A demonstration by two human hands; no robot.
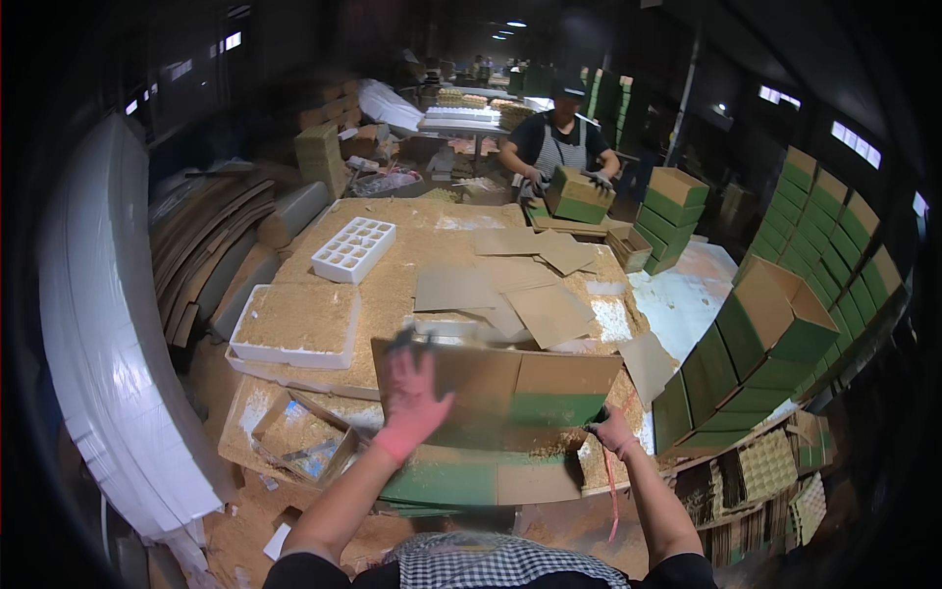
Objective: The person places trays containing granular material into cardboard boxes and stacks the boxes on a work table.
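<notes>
My left hand point(413, 397), in a pink glove with dark fingertips, is spread against the left part of a brown and green cardboard box blank point(515, 394); it is slightly blurred. My right hand point(614, 429), gloved too, grips the lower right corner of this blank, which stands tilted up across the near edge of the table. Below it, more flat green and brown box blanks point(471, 478) lie along the edge. Behind the blank, loose cardboard sheets point(544, 302) are spread on the sawdust-covered table point(397, 294).
A white foam tray with round holes point(355, 250) and a sawdust-filled foam box point(298, 324) lie left. An open carton with a tool point(309, 442) is nearer. Stacked green cartons point(736, 361) rise right. Across the table, a co-worker point(563, 143) handles a carton point(581, 195).
</notes>
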